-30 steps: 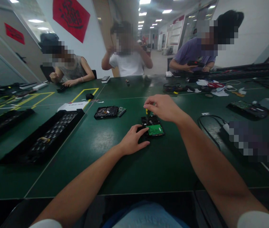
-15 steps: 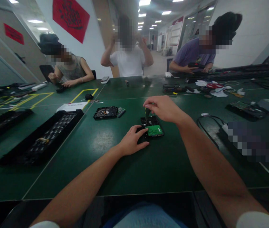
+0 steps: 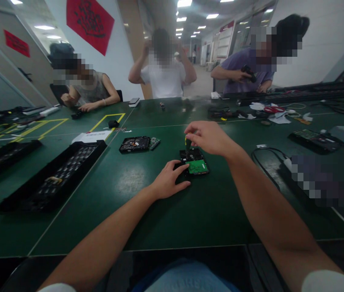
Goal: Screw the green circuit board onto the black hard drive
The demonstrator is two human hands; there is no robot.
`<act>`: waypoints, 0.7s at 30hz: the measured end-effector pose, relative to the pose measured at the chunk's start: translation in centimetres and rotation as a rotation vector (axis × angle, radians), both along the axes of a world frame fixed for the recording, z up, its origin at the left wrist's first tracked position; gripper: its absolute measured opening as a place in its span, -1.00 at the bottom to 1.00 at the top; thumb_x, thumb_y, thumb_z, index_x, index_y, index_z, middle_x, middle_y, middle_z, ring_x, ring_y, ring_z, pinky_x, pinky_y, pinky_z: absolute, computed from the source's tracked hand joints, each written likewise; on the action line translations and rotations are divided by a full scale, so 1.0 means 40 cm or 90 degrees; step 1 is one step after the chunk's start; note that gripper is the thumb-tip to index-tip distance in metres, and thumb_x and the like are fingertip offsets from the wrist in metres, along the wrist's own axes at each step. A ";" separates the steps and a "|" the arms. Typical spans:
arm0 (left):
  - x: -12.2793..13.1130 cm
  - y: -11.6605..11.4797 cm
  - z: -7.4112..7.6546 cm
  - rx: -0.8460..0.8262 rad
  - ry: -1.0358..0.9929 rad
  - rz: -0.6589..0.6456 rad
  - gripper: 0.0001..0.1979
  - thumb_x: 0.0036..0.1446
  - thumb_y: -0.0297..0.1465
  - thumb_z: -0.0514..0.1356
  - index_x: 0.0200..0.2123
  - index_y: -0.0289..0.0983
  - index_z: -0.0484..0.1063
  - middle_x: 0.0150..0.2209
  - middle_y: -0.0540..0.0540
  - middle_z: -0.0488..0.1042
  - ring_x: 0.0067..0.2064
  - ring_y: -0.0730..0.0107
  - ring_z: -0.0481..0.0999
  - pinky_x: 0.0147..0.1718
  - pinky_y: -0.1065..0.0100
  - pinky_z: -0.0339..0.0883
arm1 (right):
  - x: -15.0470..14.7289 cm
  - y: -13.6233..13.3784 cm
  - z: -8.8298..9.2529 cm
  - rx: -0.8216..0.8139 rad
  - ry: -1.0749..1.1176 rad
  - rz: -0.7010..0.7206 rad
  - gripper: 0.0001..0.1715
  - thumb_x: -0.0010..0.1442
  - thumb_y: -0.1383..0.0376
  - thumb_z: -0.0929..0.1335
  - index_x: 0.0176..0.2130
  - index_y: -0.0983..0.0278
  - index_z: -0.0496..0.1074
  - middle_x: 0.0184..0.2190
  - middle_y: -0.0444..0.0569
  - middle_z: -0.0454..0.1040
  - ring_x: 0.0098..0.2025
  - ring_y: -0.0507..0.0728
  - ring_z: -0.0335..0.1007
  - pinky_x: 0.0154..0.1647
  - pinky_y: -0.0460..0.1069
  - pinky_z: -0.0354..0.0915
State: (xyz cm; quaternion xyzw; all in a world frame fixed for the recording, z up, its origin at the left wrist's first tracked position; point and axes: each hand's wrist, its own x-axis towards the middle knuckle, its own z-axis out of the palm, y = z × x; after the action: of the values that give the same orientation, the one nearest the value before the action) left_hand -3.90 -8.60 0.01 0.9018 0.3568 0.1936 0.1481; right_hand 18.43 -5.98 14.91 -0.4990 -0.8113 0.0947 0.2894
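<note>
A hard drive with a green circuit board lies flat on the green table in front of me. At its left side is my left hand, with the index finger resting on the board's edge and the thumb stretched out near the front corner. Above the drive's far part, my right hand is closed around a yellow-and-black screwdriver. The screwdriver stands nearly upright with its tip down at the drive; the exact contact spot is too small to make out.
Left of the drive are another hard drive and a loose circuit board. A long black tray lies further left. On the right are a cable and another drive. Three people sit across the table.
My hands and the hard drive stay almost in place; the right fingers shift slightly on the screwdriver. The person at right has raised a dark object in one hand.
</note>
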 end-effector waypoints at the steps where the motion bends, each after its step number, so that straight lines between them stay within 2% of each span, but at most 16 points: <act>1: 0.000 0.000 -0.001 -0.002 0.000 0.000 -0.24 0.29 -0.03 0.26 0.45 -0.10 0.17 0.35 -0.30 0.18 0.38 -0.13 0.22 0.32 -0.15 0.25 | 0.000 0.001 -0.001 -0.002 0.000 -0.001 -0.83 0.32 0.28 0.42 -0.12 0.23 0.62 -0.24 -0.02 0.68 -0.24 0.14 0.60 -0.15 -0.02 0.35; 4: 0.000 0.000 -0.001 -0.006 -0.005 0.000 -0.25 0.29 -0.04 0.27 0.45 -0.08 0.18 0.35 -0.29 0.18 0.38 -0.13 0.23 0.32 -0.16 0.25 | 0.000 0.002 -0.001 -0.005 0.007 -0.004 -0.79 0.33 0.19 0.42 -0.13 0.22 0.63 -0.24 -0.02 0.68 -0.23 0.14 0.60 -0.18 -0.03 0.35; 7: 0.001 -0.003 0.002 0.000 -0.011 0.000 -0.26 0.29 -0.05 0.28 0.45 -0.08 0.19 0.35 -0.29 0.19 0.37 -0.13 0.24 0.32 -0.16 0.25 | 0.001 -0.003 0.004 -0.022 0.019 0.009 -0.73 0.35 0.12 0.41 -0.19 0.23 0.64 -0.31 -0.05 0.68 -0.31 0.11 0.59 -0.22 -0.04 0.34; 11: 0.002 -0.003 0.005 0.001 -0.008 -0.002 -0.26 0.30 -0.05 0.27 0.44 -0.12 0.20 0.34 -0.30 0.19 0.37 -0.12 0.24 0.32 -0.14 0.26 | 0.001 -0.011 0.011 -0.027 0.020 0.032 -0.79 0.34 0.20 0.41 -0.20 0.25 0.63 -0.34 -0.09 0.67 -0.44 0.05 0.55 -0.22 -0.04 0.34; 14: 0.002 -0.003 0.004 0.001 -0.007 -0.002 -0.26 0.30 -0.04 0.27 0.44 -0.11 0.20 0.34 -0.30 0.20 0.36 -0.13 0.24 0.32 -0.15 0.25 | -0.001 -0.010 0.010 -0.001 0.022 0.025 -0.84 0.32 0.28 0.41 -0.15 0.25 0.62 -0.23 -0.05 0.69 -0.32 0.09 0.59 -0.15 -0.03 0.35; 17: 0.002 -0.004 0.004 0.002 -0.009 0.003 -0.26 0.29 -0.04 0.27 0.44 -0.10 0.20 0.35 -0.30 0.19 0.37 -0.13 0.24 0.32 -0.16 0.25 | -0.003 -0.007 0.006 0.012 0.013 0.006 -0.84 0.31 0.28 0.42 -0.14 0.25 0.62 -0.19 -0.01 0.69 -0.19 0.14 0.60 -0.11 -0.02 0.35; 21: 0.004 -0.006 0.006 0.003 -0.013 0.002 -0.26 0.29 -0.05 0.28 0.44 -0.11 0.21 0.35 -0.30 0.19 0.37 -0.12 0.25 0.32 -0.13 0.26 | -0.002 -0.002 0.001 0.030 -0.010 -0.027 -0.83 0.30 0.21 0.44 -0.18 0.26 0.62 -0.23 0.01 0.67 -0.18 0.16 0.56 -0.13 -0.01 0.31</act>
State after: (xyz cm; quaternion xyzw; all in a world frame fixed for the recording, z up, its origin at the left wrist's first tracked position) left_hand -3.75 -8.84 0.27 0.8995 0.3562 0.2043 0.1491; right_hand 18.36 -6.06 14.94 -0.5101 -0.8047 0.0654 0.2966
